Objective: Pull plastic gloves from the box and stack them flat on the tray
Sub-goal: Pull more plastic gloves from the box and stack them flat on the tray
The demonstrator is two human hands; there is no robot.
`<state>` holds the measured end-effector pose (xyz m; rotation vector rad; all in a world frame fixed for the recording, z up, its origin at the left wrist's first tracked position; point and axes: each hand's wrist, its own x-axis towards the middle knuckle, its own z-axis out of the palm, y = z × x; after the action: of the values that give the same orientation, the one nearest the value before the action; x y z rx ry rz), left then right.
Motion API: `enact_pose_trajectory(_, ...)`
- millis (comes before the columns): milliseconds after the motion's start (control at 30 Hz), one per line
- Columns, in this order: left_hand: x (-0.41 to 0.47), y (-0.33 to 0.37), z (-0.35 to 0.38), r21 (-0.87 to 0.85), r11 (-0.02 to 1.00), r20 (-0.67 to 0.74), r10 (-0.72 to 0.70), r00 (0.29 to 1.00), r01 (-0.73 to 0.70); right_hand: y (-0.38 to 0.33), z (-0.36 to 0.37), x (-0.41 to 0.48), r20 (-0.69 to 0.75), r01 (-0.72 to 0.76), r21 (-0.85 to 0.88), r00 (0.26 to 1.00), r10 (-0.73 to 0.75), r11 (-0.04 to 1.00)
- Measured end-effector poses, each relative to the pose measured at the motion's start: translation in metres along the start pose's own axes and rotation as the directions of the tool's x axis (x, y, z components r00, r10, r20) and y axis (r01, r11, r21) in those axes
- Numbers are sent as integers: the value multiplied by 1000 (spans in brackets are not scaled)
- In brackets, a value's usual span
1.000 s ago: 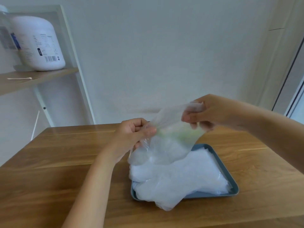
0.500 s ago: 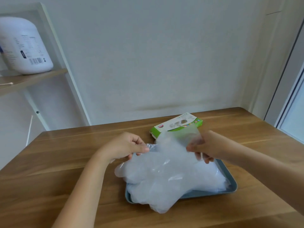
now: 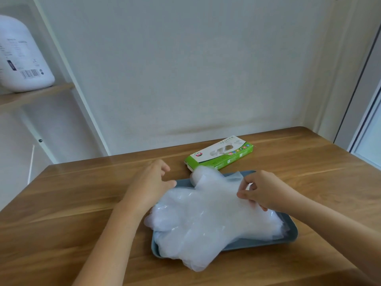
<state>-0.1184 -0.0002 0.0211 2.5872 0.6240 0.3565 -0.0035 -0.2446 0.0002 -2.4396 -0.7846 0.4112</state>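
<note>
Clear plastic glove [image 3: 206, 207] now down on blue rectangular tray [image 3: 257, 243] stack; left grip [image 3: 148, 186] loose, empty; right grip [image 3: 266, 193] pinches edge to flatten.

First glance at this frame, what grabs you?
The glove pile heaped on the grey-blue tray at centre, fingers spilling over its front edge. The right hand pinches the pile's right side; the left hand hovers open at the tray's left. A green box lies behind the tray.

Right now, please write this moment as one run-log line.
left hand: open, beside gloves | right hand: pinches gloves | gloves: piled on tray | box: behind tray
</note>
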Motion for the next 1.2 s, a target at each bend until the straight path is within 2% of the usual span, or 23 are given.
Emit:
enact_pose_trajectory(67,-6,15,6,-102,979,-38,175,984,-178,2,-1,-1,-23,9,-3,1000,-9,1000)
enact_pose_trajectory(133,-14,29,18,-165,936,55,324,944,-311,5,0,-3,-37,7,7,999,-6,1000)
enact_pose_trajectory(200,-20,36,29,-148,919,208,390,897,-365,8,1,-5,-39,-6,28,999,7,1000)
enact_pose_trajectory(300,-24,34,38,-93,924,409,375,832,-371,12,-4,-6,-2,-30,112,1000,30,993)
enact_pose_trajectory(367,-24,33,41,-82,916,445,387,808,-393,11,-12,-2,37,-55,231,998,47,971)
enact_pose_trajectory(433,-24,31,42,-80,908,439,402,804,-411,6,-21,9,56,-60,271,997,47,961)
enact_pose_trajectory(600,-29,30,45,-54,901,405,414,815,-430,-9,-32,46,281,1,150,959,-44,989)
enact_pose_trajectory(700,-31,30,44,37,884,372,420,828,-465,-17,-34,59,379,80,161,916,-136,984)
enact_pose_trajectory(767,-32,32,42,68,877,363,423,830,-476,-25,-34,64,433,167,134,877,-209,977)
enact_pose_trajectory(900,-33,35,39,108,871,367,413,834,-479,-41,-28,66,532,367,-31,793,-296,930)
enact_pose_trajectory(1033,-33,36,38,151,883,368,366,855,-443,-37,-20,72,477,415,-44,808,-346,909)
enact_pose_trajectory(1200,-33,28,39,158,917,444,267,856,-367,-27,-19,69,417,389,-3,838,-353,921)
